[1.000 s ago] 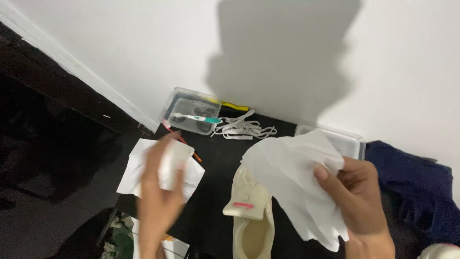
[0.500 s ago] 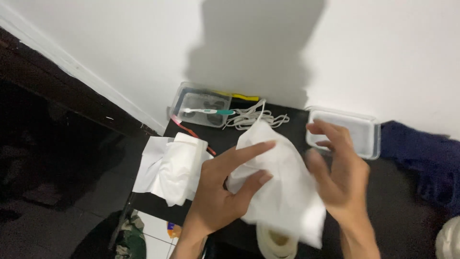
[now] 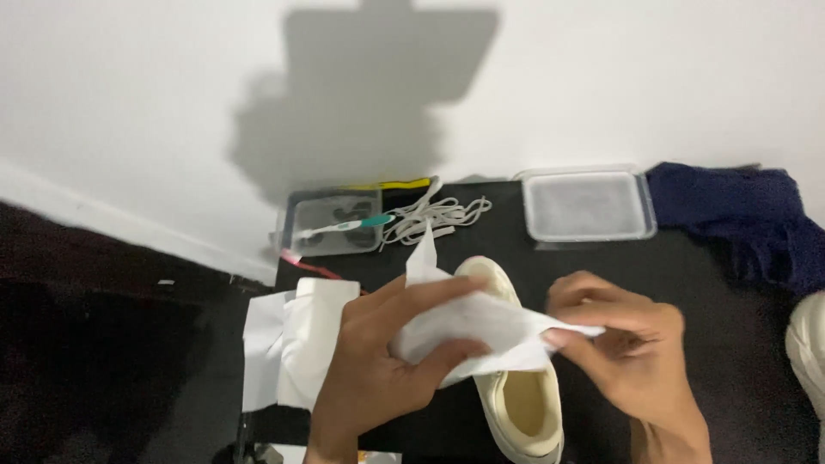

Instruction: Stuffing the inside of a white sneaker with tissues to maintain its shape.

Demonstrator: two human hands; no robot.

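My left hand point(image 3: 382, 361) grips a bunched white paper sheet point(image 3: 468, 322) just above a cream-coloured shoe point(image 3: 520, 404) that lies on the black table point(image 3: 713, 283). My right hand point(image 3: 627, 352) pinches the right end of the same sheet with thumb and fingers. The paper stretches between both hands and hides the shoe's toe part. The shoe's opening shows below the hands.
More white paper point(image 3: 296, 344) lies at the table's left edge. At the back are a clear tray point(image 3: 331, 223) with a toothbrush point(image 3: 344, 228), white laces point(image 3: 434, 215), a clear plastic box point(image 3: 589, 206) and a dark blue cloth point(image 3: 739, 215). Another pale shoe point(image 3: 808, 352) sits far right.
The open sheet has been gathered into a narrower bundle between both hands. My left hand came over from the paper pile at the left and took hold of it.
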